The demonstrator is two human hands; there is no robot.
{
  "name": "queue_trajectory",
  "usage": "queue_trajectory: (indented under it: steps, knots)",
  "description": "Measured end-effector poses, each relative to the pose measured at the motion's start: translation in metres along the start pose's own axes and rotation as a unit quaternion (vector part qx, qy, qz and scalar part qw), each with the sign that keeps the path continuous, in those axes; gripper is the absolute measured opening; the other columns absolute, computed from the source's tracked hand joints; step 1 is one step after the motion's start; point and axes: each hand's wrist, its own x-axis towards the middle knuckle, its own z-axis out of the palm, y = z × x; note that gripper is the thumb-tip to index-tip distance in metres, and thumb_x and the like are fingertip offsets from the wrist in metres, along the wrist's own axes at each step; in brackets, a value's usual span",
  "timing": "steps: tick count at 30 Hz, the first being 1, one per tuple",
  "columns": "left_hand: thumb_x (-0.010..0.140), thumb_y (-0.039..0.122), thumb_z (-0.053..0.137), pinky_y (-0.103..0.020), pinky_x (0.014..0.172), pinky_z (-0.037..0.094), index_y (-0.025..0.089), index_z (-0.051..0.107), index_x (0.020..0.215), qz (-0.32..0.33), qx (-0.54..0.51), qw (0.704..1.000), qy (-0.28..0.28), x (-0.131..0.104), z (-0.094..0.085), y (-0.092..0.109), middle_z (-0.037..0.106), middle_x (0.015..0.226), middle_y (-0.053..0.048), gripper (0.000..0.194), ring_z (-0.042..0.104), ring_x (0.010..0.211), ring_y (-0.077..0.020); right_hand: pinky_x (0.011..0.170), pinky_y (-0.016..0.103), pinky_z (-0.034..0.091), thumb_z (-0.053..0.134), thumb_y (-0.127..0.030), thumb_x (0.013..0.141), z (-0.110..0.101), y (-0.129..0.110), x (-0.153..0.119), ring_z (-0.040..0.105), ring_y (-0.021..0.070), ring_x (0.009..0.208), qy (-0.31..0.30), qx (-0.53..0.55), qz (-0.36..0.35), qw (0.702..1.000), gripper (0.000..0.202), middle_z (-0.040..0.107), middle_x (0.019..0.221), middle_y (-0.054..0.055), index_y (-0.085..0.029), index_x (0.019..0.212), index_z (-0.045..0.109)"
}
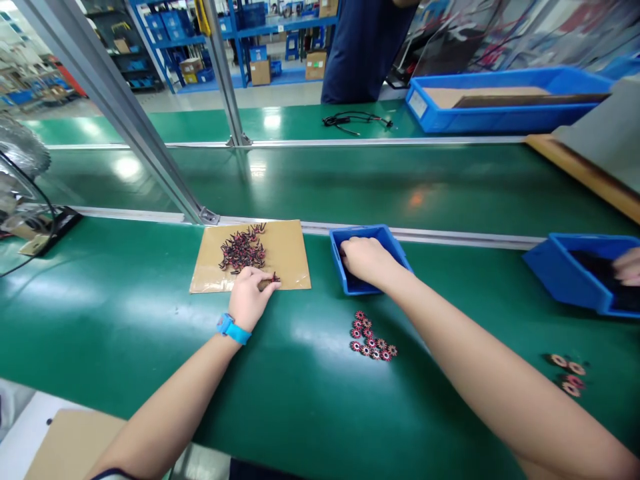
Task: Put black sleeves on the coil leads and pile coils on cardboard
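Since the small wired parts (243, 252) lie heaped toward the far left of the cardboard sheet (287, 257), its near edge is free for picking, and there my left hand (247, 300) has thumb and forefinger pinching one dark-legged part (275, 277), low and just over the card, probably to keep it from dropping. The sheet sits against the far rail (450, 239) of the counter (300, 407), I'd guess so both arms can rest on the near side. To its right, also by that rail, the blue bin (361, 291) takes my right hand (369, 260), reaching in over the rim. Between my forearms, ring-shaped parts (371, 343) are laid flat in a loose bent cluster, likely so each can be seen and lifted singly.

What my left palm covers I can't make out. The bin walls and my own knuckles hide my right fingertips, so whether they are spread or gripping I cannot tell, nor what the bin holds. Farther right, a few rings (571, 377) are blurred, and a co-worker's hand (629, 267) over another bin (565, 273) is cut off at the wrist.
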Motion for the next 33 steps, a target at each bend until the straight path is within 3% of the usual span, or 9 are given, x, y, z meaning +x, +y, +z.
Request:
queue_trajectory:
  steps: [6,14,16,18,21,23,28,33]
  knots:
    - [0.067,0.022,0.072,-0.034,0.072,0.046,0.019,0.054,0.077,0.019,0.133,0.988,0.073,0.008,0.000,-0.003,0.051,0.079,-0.002,0.021,0.052,0.076,-0.0183,0.071,0.030,0.042,0.044,-0.008,0.078,0.000,0.010,-0.004,0.064,0.0236,0.083,0.018,0.055,-0.005,0.998,0.023,0.068,0.089,0.017,-0.010,0.079,0.068]
    - [0.068,0.030,0.071,-0.032,0.065,0.043,0.021,0.044,0.074,0.051,0.163,0.980,0.099,0.015,-0.009,-0.007,0.046,0.072,0.001,0.029,0.049,0.069,-0.0177,0.070,0.023,0.045,0.053,-0.010,0.079,-0.006,0.024,-0.032,0.060,0.0142,0.071,0.144,0.202,0.022,0.969,0.014,0.066,0.079,0.007,-0.012,0.082,0.067]
    - [0.070,0.033,0.069,-0.030,0.060,0.041,0.021,0.045,0.070,0.073,0.149,0.985,0.057,0.005,-0.004,0.002,0.045,0.067,0.002,0.026,0.047,0.063,-0.0161,0.066,0.023,0.046,0.056,-0.010,0.079,-0.005,0.027,-0.038,0.059,0.0125,0.067,0.169,0.236,0.029,0.957,0.014,0.065,0.080,0.006,-0.012,0.087,0.067]
    - [0.075,0.034,0.064,-0.027,0.054,0.039,0.020,0.050,0.068,0.104,0.115,0.987,-0.051,-0.009,0.005,0.016,0.045,0.061,0.003,0.021,0.045,0.056,-0.0138,0.065,0.023,0.046,0.058,-0.010,0.078,-0.003,0.029,-0.042,0.059,0.0118,0.067,0.189,0.266,0.026,0.945,0.015,0.065,0.081,0.005,-0.013,0.089,0.068]
    - [0.078,0.032,0.062,-0.026,0.059,0.042,0.019,0.062,0.078,0.170,0.044,0.953,-0.246,-0.032,0.024,0.040,0.057,0.067,0.000,0.013,0.052,0.061,-0.0133,0.070,0.025,0.046,0.059,-0.009,0.078,-0.001,0.030,-0.044,0.059,0.0131,0.071,0.219,0.303,0.012,0.927,0.013,0.065,0.080,0.005,-0.014,0.084,0.070]
    - [0.076,0.033,0.065,-0.029,0.067,0.044,0.020,0.066,0.083,0.208,0.039,0.928,-0.306,-0.042,0.037,0.055,0.062,0.076,-0.003,0.015,0.056,0.073,-0.0165,0.074,0.027,0.045,0.060,-0.010,0.078,0.000,0.031,-0.045,0.059,0.0142,0.075,0.238,0.326,0.003,0.915,0.012,0.065,0.078,0.005,-0.014,0.080,0.071]
    - [0.067,0.042,0.072,-0.033,0.069,0.046,0.019,0.067,0.084,0.214,0.078,0.924,-0.308,-0.048,0.057,0.074,0.064,0.079,-0.006,0.028,0.055,0.078,-0.0210,0.074,0.027,0.045,0.062,-0.008,0.078,0.001,0.032,-0.044,0.059,0.0139,0.075,0.279,0.375,-0.008,0.884,0.011,0.065,0.077,0.004,-0.015,0.077,0.070]
    - [0.076,0.034,0.065,-0.033,0.070,0.049,0.022,0.068,0.083,0.237,0.059,0.924,-0.295,-0.046,0.059,0.073,0.065,0.080,-0.004,0.014,0.058,0.076,-0.0193,0.074,0.025,0.046,0.061,-0.006,0.078,-0.003,0.032,-0.046,0.059,0.0124,0.076,0.298,0.385,-0.015,0.873,0.012,0.065,0.077,0.004,-0.014,0.073,0.068]
